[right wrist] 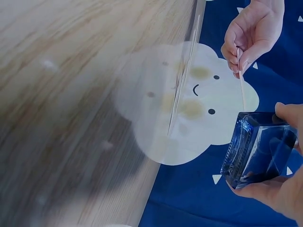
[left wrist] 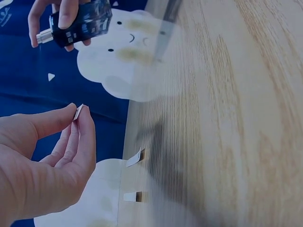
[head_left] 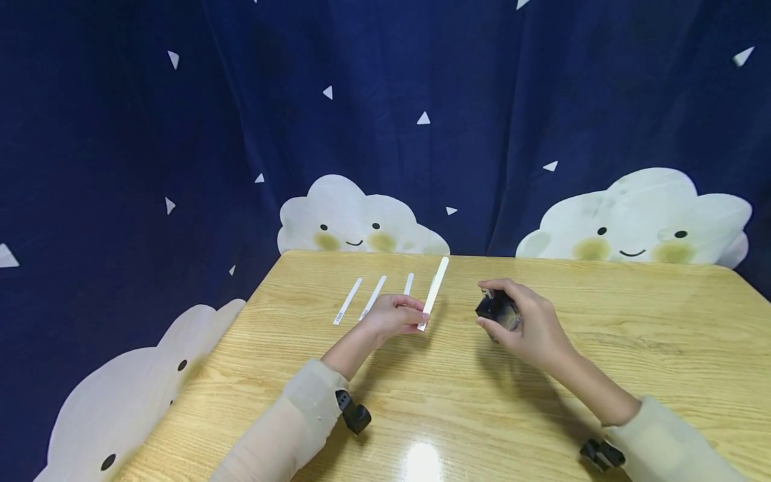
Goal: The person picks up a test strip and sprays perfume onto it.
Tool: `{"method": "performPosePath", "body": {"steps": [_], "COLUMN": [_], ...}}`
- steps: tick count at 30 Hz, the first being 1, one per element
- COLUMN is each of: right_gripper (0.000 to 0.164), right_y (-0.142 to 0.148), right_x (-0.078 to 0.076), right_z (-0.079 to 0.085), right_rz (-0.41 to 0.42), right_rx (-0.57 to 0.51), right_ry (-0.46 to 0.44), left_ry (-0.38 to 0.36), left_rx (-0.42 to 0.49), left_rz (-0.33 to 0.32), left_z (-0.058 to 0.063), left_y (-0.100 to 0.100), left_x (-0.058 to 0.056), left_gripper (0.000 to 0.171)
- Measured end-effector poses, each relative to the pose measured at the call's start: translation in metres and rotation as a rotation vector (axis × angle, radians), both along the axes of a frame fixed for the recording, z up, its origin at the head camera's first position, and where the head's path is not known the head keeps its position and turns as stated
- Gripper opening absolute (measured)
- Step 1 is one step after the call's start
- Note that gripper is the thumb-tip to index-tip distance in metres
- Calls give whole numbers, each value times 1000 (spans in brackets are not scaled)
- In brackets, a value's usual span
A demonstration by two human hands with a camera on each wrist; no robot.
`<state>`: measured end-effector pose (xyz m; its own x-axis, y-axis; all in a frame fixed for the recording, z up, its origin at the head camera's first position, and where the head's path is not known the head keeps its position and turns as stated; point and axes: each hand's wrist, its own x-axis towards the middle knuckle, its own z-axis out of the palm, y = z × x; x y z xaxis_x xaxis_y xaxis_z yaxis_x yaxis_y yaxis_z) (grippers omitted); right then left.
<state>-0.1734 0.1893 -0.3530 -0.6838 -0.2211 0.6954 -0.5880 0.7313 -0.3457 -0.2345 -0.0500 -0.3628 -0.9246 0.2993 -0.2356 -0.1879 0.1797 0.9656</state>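
My left hand (head_left: 394, 314) pinches a white paper test strip (head_left: 436, 286) near its lower end, thumb against fingertips. The strip slants up and away above the table. To its right, my right hand (head_left: 536, 328) grips a dark, clear-walled perfume bottle (head_left: 498, 308) between thumb and fingers. In the left wrist view a silver spray nozzle (left wrist: 45, 36) points out of the perfume bottle (left wrist: 83, 23), on the side toward the left hand. The right wrist view shows the bottle's thick glass base (right wrist: 236, 151). Bottle and strip are apart in the head view.
Three more white strips lie on the wooden table (head_left: 458, 402) left of and behind the left hand: one at the far left (head_left: 348, 301), a middle one (head_left: 373, 298), and one partly hidden (head_left: 409, 284). A dark blue curtain (head_left: 373, 147) with clouds hangs behind the table.
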Motion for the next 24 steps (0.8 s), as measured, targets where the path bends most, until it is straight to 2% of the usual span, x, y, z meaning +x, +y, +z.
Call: {"method": "performPosePath", "body": {"steps": [8,14,24], "right_gripper": [57,60,61], "right_y": [4,8,16], "right_x": [0,-1,-5], "right_z": [1,-1,-3], "right_rz": [-13,7,22], "right_rx": [-21,-23,-98], "right_ry": [-5,1,-81], "left_ry": [-7,-19,-91], "left_rx": [0,21,95], "left_rz": [2,6,30], "left_z": [0,-3,-4], "left_y": [1,2,3], "left_x": [-1,-4,-15], "left_gripper": [24,23,25]}}
